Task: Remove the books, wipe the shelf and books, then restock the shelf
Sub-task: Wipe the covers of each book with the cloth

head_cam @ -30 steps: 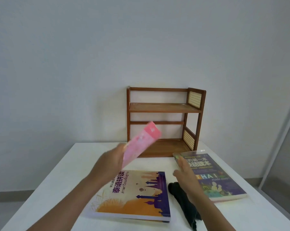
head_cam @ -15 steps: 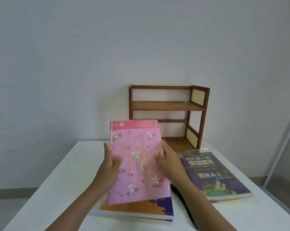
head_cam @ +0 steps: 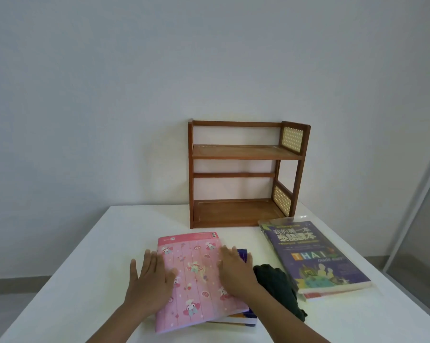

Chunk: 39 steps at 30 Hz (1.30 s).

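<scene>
Now we have both hands flat on the pink book [head_cam: 196, 276], which lies on top of another book [head_cam: 243, 320] near the front of the table [head_cam: 85, 280]. Our left hand [head_cam: 150, 283] is spread open, palm down, over the book's left edge; our right hand [head_cam: 235, 271] is likewise open, fingers together, pressing on its right side. Neither hand pinches anything.

The shelf [head_cam: 243, 174] stands at the back of the table against the wall, and both its boards are bare, so we judge the removing step done. A third book, the Thai book [head_cam: 315, 256], lies to the right with what looks like one more under it. The dark cloth [head_cam: 278, 285] is bunched on the table between the two piles, just beside our right wrist and touching the Thai book's near edge.

We take this as the end of unloading: the pink book is set down on its pile. Wiping looks like the next step, and for that the right hand must leave the cover and close on the cloth beside it. We would then reach across the table to the shelf, taking care not to drag the cloth over the piles or nudge the pink book, which sits askew and overhangs the book below it.
</scene>
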### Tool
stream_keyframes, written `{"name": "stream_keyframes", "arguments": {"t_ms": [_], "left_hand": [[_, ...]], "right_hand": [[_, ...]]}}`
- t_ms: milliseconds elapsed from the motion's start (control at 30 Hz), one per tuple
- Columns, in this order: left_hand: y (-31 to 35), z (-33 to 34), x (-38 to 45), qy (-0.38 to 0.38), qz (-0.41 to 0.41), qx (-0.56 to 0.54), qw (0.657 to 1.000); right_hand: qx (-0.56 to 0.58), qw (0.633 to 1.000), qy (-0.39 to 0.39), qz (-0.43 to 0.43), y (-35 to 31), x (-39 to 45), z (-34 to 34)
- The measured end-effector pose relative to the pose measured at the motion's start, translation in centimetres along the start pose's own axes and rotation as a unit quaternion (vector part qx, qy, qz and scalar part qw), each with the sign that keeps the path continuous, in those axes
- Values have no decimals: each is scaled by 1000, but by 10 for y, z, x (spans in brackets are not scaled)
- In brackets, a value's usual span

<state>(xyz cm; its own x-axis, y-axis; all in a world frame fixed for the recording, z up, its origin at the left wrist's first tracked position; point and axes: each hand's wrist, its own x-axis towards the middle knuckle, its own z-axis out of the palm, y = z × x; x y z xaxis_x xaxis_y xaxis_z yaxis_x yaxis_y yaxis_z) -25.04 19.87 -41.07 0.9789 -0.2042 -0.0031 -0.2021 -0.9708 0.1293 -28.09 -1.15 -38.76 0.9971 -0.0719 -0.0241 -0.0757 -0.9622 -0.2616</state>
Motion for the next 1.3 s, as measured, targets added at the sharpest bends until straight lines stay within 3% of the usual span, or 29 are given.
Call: {"name": "stream_keyframes", "arguments": {"t_ms": [100, 200, 300, 433, 567, 633, 700, 767, 900, 1000, 1067, 1200, 1300], "left_hand": [[0, -5, 0, -11, -8, -4, 1000], [-7, -10, 2, -18, 21, 28, 999], [-13, -15, 4, -20, 75, 58, 995], [-22, -9, 6, -14, 137, 83, 987], [-17, -13, 4, -29, 136, 158, 978], [-19, -5, 5, -21, 158, 147, 976], [-18, -8, 5, -57, 119, 116, 984], [-16, -6, 8, -47, 98, 57, 992], [-20, -1, 7, -46, 102, 87, 990], [-20, -2, 8, -49, 95, 41, 993], [-18, -5, 7, -46, 90, 8, 995], [-16, -2, 6, -22, 87, 7, 996], [-16, -2, 5, -20, 91, 34, 995]], "right_hand": [[-71, 996, 48, 36, 21, -5, -8], [-72, 990, 21, 122, 57, -18, -13], [-28, 995, -18, 89, 82, -37, -8], [63, 992, 66, 84, 76, -34, -16], [112, 979, 171, -18, 23, -28, -36], [105, 980, 153, -76, -8, -32, -30], [76, 987, 94, -105, -30, -36, -10], [44, 990, 67, -114, -44, -42, 10], [51, 980, 83, -171, -66, -65, 25], [57, 973, 83, -206, -67, -59, 23], [39, 979, 94, -179, -49, -32, 21], [43, 991, 125, -27, -6, 14, 4], [50, 993, 104, -27, -3, 5, -2]]}}
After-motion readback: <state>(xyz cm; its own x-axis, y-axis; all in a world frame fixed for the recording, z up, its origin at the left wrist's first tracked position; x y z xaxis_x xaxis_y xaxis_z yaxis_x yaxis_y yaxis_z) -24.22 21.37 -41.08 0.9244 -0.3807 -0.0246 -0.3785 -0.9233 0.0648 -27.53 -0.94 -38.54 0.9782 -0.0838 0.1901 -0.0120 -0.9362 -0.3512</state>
